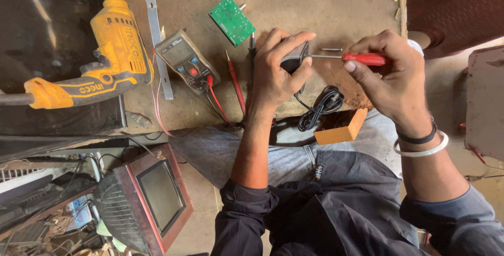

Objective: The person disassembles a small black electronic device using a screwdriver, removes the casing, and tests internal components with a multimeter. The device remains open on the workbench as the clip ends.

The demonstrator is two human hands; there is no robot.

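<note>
Screwdriver [350, 57] with a red handle lies nearly level, its long axis running side to side across the desk [294, 4], thin metal shaft pointing toward the person's left into a small black adapter [294, 56]. Right hand [391, 80] has its grip pinched around the handle, wrist bent, fingers curled. Left hand [278, 72] clasps the adapter above the desk's near edge, forefinger stretched over its top. The adapter's black cord [321, 106] coils just below.
</note>
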